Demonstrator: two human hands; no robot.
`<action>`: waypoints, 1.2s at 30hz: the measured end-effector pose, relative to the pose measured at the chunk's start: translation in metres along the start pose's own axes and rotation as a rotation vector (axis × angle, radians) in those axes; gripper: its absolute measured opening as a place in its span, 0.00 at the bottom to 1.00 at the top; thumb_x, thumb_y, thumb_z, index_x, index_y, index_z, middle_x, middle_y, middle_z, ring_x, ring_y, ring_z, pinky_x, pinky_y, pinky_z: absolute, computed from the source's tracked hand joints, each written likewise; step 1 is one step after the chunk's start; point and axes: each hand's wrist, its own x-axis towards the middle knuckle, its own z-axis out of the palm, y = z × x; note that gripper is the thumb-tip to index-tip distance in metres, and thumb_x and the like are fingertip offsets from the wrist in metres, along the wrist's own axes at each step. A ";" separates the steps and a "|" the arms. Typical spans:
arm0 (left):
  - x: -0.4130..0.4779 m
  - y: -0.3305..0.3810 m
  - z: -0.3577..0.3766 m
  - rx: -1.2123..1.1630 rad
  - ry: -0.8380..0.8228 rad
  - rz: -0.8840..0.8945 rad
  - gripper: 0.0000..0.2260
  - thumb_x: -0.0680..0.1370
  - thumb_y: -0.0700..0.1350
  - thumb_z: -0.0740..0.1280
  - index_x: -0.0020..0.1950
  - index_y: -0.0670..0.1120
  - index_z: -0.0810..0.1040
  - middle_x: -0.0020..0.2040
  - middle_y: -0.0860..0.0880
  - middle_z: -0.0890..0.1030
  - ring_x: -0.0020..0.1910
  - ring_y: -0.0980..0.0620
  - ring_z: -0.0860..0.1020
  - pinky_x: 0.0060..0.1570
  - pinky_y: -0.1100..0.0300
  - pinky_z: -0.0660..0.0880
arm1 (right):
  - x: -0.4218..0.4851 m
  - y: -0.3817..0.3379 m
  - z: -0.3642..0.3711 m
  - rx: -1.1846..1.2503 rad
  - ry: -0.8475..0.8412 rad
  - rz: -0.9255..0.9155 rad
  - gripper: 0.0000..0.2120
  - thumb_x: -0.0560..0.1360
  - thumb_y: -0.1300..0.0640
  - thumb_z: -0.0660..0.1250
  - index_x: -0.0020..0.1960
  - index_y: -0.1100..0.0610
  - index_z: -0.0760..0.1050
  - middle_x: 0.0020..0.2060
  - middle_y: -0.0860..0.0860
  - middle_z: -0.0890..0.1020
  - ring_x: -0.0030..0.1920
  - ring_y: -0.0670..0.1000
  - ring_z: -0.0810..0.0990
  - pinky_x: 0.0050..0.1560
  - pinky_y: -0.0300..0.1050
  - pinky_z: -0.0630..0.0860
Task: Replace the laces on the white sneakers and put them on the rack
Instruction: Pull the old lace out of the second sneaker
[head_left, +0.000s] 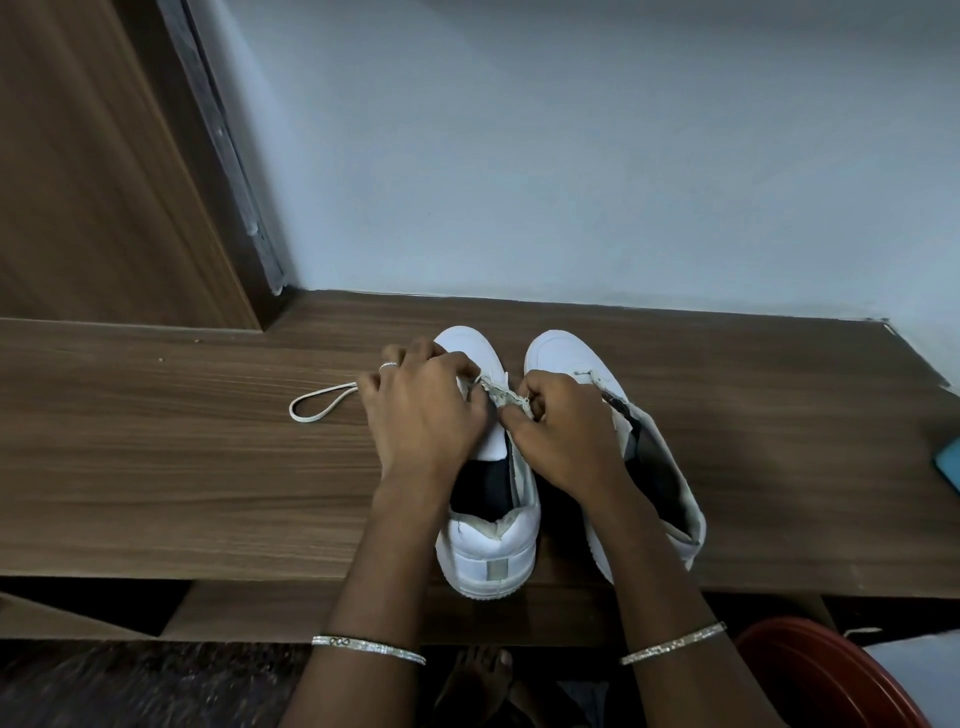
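standing side by side on bench (182, 467), toes pointing away: left sneaker (488, 551), right sneaker (561, 353) | working over left sneaker: left hand (421, 410), right hand (566, 426), both pinching lace (498, 389), fingers curled tight | lying on bench beside left hand: lace loop (317, 405)

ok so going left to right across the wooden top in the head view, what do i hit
lace loop → left hand → lace pinched by both hands → right hand → blue object at the right edge. The white sneakers overlap the hands, so they are left out.
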 end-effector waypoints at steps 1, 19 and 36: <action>0.000 0.002 0.000 0.028 -0.007 -0.020 0.09 0.73 0.51 0.69 0.50 0.56 0.85 0.52 0.53 0.81 0.58 0.45 0.74 0.54 0.49 0.65 | 0.000 0.000 0.000 0.003 0.001 -0.003 0.14 0.72 0.53 0.68 0.34 0.57 0.67 0.25 0.49 0.71 0.32 0.52 0.72 0.34 0.46 0.64; 0.019 -0.042 0.009 -0.903 -0.047 -0.696 0.07 0.80 0.41 0.66 0.42 0.47 0.77 0.45 0.47 0.82 0.44 0.47 0.77 0.48 0.55 0.73 | 0.002 0.001 0.000 0.057 -0.022 0.028 0.10 0.71 0.54 0.68 0.36 0.59 0.71 0.24 0.47 0.70 0.33 0.53 0.72 0.37 0.48 0.69; 0.010 -0.031 0.004 -0.354 -0.101 0.119 0.10 0.72 0.59 0.68 0.45 0.57 0.86 0.45 0.53 0.82 0.48 0.46 0.78 0.50 0.46 0.76 | 0.002 0.000 0.002 0.049 -0.010 0.007 0.10 0.72 0.53 0.69 0.38 0.58 0.73 0.25 0.49 0.72 0.33 0.54 0.74 0.36 0.47 0.67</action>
